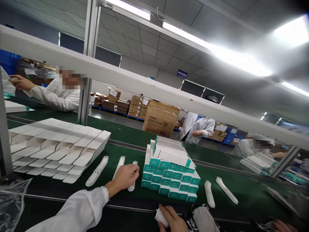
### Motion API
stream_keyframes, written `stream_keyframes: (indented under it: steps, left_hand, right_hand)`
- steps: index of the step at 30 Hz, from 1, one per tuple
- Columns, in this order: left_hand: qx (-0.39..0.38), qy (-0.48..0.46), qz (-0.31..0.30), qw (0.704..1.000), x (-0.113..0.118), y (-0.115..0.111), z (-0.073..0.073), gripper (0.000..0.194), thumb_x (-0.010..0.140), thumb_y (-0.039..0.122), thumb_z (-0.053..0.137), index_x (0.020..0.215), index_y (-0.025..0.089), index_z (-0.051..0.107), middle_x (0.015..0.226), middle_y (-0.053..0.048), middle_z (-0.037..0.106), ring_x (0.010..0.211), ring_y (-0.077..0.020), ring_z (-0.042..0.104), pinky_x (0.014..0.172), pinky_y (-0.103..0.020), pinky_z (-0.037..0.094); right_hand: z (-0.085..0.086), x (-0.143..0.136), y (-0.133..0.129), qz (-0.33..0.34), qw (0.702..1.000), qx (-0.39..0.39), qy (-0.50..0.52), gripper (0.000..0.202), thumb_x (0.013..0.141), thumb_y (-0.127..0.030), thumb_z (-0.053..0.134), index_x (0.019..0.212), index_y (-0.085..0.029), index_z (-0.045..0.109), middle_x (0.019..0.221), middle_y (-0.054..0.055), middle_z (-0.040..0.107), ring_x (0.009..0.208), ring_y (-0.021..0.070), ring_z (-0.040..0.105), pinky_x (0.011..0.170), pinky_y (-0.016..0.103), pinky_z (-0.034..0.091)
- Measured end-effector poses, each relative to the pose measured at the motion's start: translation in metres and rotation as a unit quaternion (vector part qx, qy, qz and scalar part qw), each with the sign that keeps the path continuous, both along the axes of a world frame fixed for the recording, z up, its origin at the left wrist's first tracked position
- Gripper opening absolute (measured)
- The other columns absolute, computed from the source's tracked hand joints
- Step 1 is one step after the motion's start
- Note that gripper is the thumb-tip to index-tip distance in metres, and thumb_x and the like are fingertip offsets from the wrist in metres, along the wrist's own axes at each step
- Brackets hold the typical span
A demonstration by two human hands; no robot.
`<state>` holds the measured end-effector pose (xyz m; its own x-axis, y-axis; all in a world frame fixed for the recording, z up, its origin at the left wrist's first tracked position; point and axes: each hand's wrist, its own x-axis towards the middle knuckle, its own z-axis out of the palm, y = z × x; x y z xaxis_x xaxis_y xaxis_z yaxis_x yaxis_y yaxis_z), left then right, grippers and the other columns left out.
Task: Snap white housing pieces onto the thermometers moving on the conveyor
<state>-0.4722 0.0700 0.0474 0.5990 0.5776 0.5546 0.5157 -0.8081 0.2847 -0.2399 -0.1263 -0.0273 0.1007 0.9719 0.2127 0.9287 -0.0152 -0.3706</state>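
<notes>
My left hand (pixel 126 176), in a white sleeve, has its fingers bent and closed over a slim white device (pixel 131 187) lying on the green surface. A second white device (pixel 120 163) lies partly behind that hand, and a third one (pixel 97 171) with small dark marks rests further left. At the bottom centre my right hand (pixel 172 219) grips a small white piece (pixel 161 218) between thumb and fingers. Just beyond it stands a stack of white and teal boxes (pixel 170 174). Right of the stack lie two white curved pieces (pixel 209 194) (pixel 227 190).
Open white cartons (pixel 58 145) are stacked at left, beside a clear plastic bag (pixel 12 203). A metal post (pixel 87 80) and slanted beam cross the view. Grey bundled material (pixel 205 219) lies near my right hand. Another person's hand (pixel 281 225) shows at lower right; people work beyond.
</notes>
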Motion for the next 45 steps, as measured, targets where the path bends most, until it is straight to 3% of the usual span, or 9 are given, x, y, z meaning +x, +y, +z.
stream_keyframes:
  steps: [2,6,12,17,22,28,33,41,45]
  left_hand:
    - [-0.002,0.014,0.047,0.999,0.0,0.021,0.0,0.027,0.095,0.024,0.037,0.093,0.021,0.064,0.089,-0.004,0.068,0.085,-0.0192,0.061,0.069,-0.03,0.043]
    - [-0.023,0.093,0.079,0.992,0.013,0.057,-0.007,0.028,0.093,0.031,0.042,0.108,0.02,0.064,0.111,-0.009,0.065,0.105,-0.0264,0.057,0.084,-0.038,0.044]
    - [-0.031,0.157,0.113,0.981,0.027,0.071,-0.023,0.031,0.094,0.033,0.038,0.095,0.017,0.065,0.106,-0.012,0.064,0.104,-0.0295,0.057,0.083,-0.042,0.043]
    - [-0.037,0.166,0.118,0.978,0.025,0.069,-0.023,0.033,0.094,0.036,0.037,0.097,0.016,0.064,0.103,-0.014,0.066,0.102,-0.0308,0.058,0.083,-0.042,0.042]
    - [-0.033,0.172,0.127,0.976,0.024,0.068,-0.024,0.033,0.095,0.036,0.036,0.098,0.017,0.063,0.102,-0.013,0.067,0.1,-0.0303,0.06,0.083,-0.042,0.04]
    - [-0.049,0.159,0.12,0.979,0.033,0.067,-0.024,0.034,0.094,0.038,0.036,0.1,0.016,0.061,0.103,-0.014,0.067,0.1,-0.0305,0.06,0.085,-0.043,0.039]
    - [-0.056,0.152,0.118,0.98,0.051,0.062,-0.026,0.034,0.093,0.038,0.037,0.1,0.015,0.061,0.103,-0.015,0.068,0.099,-0.0305,0.06,0.087,-0.044,0.038]
    - [-0.094,0.187,0.079,0.975,0.071,0.059,-0.018,0.032,0.089,0.036,0.042,0.101,0.016,0.063,0.108,-0.015,0.067,0.105,-0.0312,0.058,0.091,-0.047,0.039]
    - [-0.065,0.185,0.043,0.98,0.066,0.058,-0.012,0.04,0.093,0.046,0.04,0.107,0.018,0.065,0.123,-0.014,0.063,0.125,-0.0335,0.046,0.109,-0.058,0.022]
  right_hand:
    - [0.006,-0.01,0.006,0.01,1.0,0.011,0.024,0.052,0.08,-0.022,0.058,0.131,-0.031,0.063,0.111,0.006,0.07,0.079,0.0202,0.072,0.069,0.023,0.056]
    - [0.022,-0.038,0.024,0.008,0.993,0.09,0.08,0.04,0.087,-0.026,0.053,0.125,-0.028,0.065,0.105,0.007,0.07,0.087,0.0217,0.072,0.075,0.025,0.056]
    - [0.036,-0.078,0.064,-0.027,0.986,0.16,0.029,0.031,0.092,-0.027,0.052,0.119,-0.022,0.066,0.101,0.009,0.072,0.089,0.0242,0.072,0.078,0.03,0.056]
    - [0.041,-0.107,0.099,-0.068,0.99,0.102,-0.063,0.03,0.094,-0.026,0.054,0.122,-0.022,0.064,0.102,0.01,0.073,0.082,0.0245,0.073,0.067,0.028,0.055]
    - [0.046,-0.128,0.103,-0.068,0.994,0.0,-0.081,0.034,0.095,-0.027,0.053,0.127,-0.021,0.062,0.108,0.011,0.073,0.084,0.0267,0.073,0.069,0.032,0.056]
    - [0.06,-0.117,0.093,-0.024,0.997,-0.052,-0.059,0.053,0.089,-0.02,0.055,0.142,-0.014,0.051,0.126,0.015,0.066,0.111,0.0301,0.065,0.089,0.036,0.052]
    - [0.064,-0.092,0.094,-0.008,0.993,-0.098,-0.059,0.052,0.088,-0.033,0.063,0.139,-0.027,0.055,0.117,0.011,0.071,0.107,0.0312,0.067,0.089,0.037,0.051]
    - [0.053,-0.095,0.109,-0.075,0.985,-0.095,-0.121,0.041,0.096,-0.032,0.055,0.136,-0.026,0.057,0.104,0.011,0.074,0.095,0.0292,0.071,0.078,0.036,0.053]
    - [0.051,-0.089,0.089,-0.071,0.996,-0.001,-0.054,0.043,0.097,-0.027,0.054,0.139,-0.024,0.054,0.123,0.012,0.068,0.118,0.0278,0.062,0.093,0.038,0.05]
